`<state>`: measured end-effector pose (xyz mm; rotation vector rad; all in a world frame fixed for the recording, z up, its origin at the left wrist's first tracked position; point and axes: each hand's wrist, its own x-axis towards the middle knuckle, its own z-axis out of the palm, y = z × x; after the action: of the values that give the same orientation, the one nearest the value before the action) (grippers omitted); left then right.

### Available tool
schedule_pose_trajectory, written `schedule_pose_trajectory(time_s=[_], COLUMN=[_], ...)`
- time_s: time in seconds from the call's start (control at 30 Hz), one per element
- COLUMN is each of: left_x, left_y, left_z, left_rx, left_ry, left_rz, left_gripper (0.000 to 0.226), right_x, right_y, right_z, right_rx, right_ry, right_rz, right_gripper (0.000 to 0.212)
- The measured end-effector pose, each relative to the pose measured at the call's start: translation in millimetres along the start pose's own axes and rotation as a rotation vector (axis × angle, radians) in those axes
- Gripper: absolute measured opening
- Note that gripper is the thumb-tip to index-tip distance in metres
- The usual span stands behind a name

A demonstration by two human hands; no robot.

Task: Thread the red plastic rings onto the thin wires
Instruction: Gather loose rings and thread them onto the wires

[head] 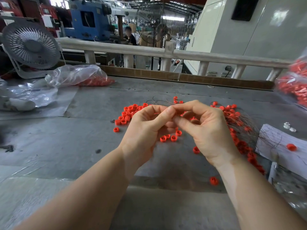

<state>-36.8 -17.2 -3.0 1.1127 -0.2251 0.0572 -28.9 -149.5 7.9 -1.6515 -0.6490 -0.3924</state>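
Left hand [146, 128] and right hand [206, 128] raised together over the bench [66, 146], fingertips meeting at centre. Both hands curled in a pinch; thin wires [163, 102] run out past the fingertips toward the far side. Which hand holds the wire and whether a ring sits in the pinch: cannot tell, fingers cover it.

Loose rings [131, 112] in a red heap just beyond the left hand. A few more rings lie below the hands, between the wrists. To the right of the right hand, a fan of wires with rings already on them [239, 123], spreading toward a white sheet [279, 146] at the bench's right edge; one ring rests on that sheet.

Far left: clear bag [78, 75] with red rings inside, lying flat. Behind it a grey fan [30, 45]. Far right edge: second bag of red parts [294, 83], blurred. White railing [149, 52] runs behind the bench.
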Motion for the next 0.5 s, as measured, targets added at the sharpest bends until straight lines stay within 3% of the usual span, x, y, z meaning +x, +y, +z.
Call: schedule_pose_trajectory(time_s=[0.2, 0.33, 0.5], left_x=[-0.5, -2.0, -2.9], left_y=[7.4, 6.9, 6.5], left_z=[0.0, 0.5, 2.1], left_rx=[-0.061, 0.022, 0.082], left_ry=[-0.046, -0.051, 0.005], left_rz=[-0.006, 0.045, 0.139], left_gripper=[0.020, 0.022, 0.021], right_x=[1.5, 1.2, 1.1], right_y=[3.0, -0.3, 0.7], right_z=[-3.1, -2.8, -3.9], right_rx=[0.025, 0.150, 0.121], right_ry=[0.073, 0.061, 0.064], right_rz=[0.031, 0.031, 0.006], right_gripper=[0.012, 0.012, 0.008])
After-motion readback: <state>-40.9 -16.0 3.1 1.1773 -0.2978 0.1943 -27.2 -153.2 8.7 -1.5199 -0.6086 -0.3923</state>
